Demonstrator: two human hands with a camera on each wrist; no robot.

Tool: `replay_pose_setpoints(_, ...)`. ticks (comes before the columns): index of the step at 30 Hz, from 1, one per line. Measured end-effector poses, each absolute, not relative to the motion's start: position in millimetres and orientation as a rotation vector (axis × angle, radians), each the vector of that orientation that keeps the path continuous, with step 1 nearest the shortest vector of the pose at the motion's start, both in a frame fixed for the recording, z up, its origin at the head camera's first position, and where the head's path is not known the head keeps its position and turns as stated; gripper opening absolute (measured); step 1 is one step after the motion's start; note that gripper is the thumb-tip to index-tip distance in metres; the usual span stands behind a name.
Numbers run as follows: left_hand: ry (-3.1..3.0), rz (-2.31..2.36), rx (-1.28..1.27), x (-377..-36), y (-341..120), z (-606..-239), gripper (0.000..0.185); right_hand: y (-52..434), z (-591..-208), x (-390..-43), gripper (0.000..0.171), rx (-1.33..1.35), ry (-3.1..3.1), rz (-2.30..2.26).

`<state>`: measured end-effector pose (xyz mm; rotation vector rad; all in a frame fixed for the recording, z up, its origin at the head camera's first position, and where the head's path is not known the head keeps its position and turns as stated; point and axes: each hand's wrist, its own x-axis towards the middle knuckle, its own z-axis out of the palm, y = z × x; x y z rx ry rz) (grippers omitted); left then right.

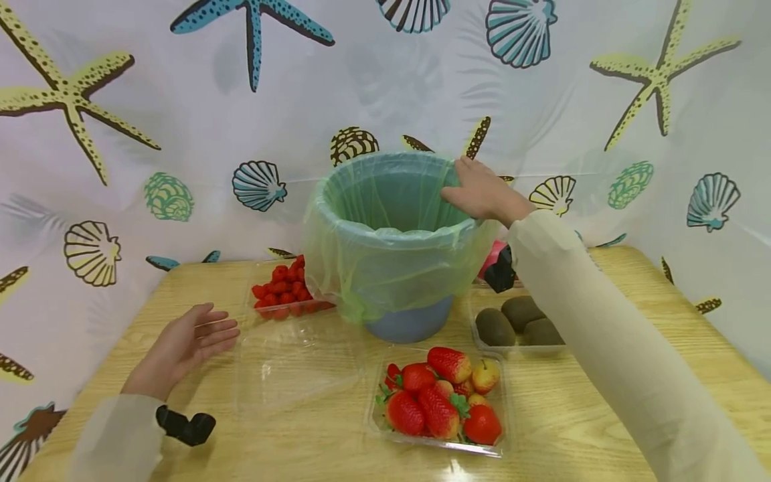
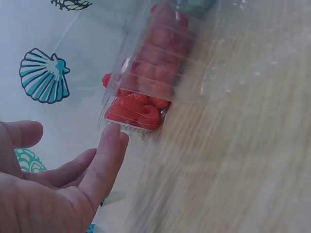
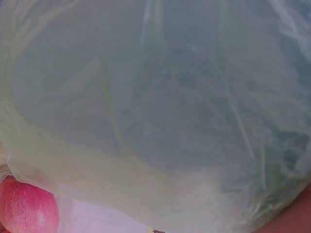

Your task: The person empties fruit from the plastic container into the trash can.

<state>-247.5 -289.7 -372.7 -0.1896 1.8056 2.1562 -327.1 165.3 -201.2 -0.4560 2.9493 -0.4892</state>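
Note:
A blue trash can [image 1: 409, 321] stands upright near the back of the table, its mouth lined with a thin yellow-green plastic bag [image 1: 397, 274] folded over the rim. My right hand [image 1: 484, 191] grips the can's right rim through the bag, thumb on the inner side. The bag fills most of the right wrist view, hiding the fingers there. My left hand [image 1: 193, 345] hovers over the table's left part, fingers loosely extended and holding nothing. Beyond its fingertips lies a clear box of raspberries [image 2: 133, 109], partly behind the bag in the head view.
A clear tray of strawberries [image 1: 434, 402] sits in front of the can. Kiwis [image 1: 496, 327] in another tray are at its right, near a pink apple [image 3: 29, 206] partly hidden by my arm. An opened clear plastic lid [image 1: 295, 375] lies left. A patterned cloth [image 1: 385, 80] hangs behind.

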Motion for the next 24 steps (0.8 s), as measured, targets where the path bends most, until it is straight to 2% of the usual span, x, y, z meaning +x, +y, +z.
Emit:
replay_pose_setpoints(7, 1.807, 2.135, -0.275, -273, -286, -363, 0.042, 165, -202, -327, 0.070, -0.450, 2.959, -0.483)
replay_pose_setpoints(14, 1.942, 1.986, -0.338, -293, -282, -357, 0.065, 165, -202, -330, 0.071, -0.445, 2.958, -0.473)
replay_pose_setpoints(24, 1.988, 1.861, -0.434, -306, -278, -359, 0.062, 166, -202, -330, 0.071, -0.452, 2.960, -0.474)
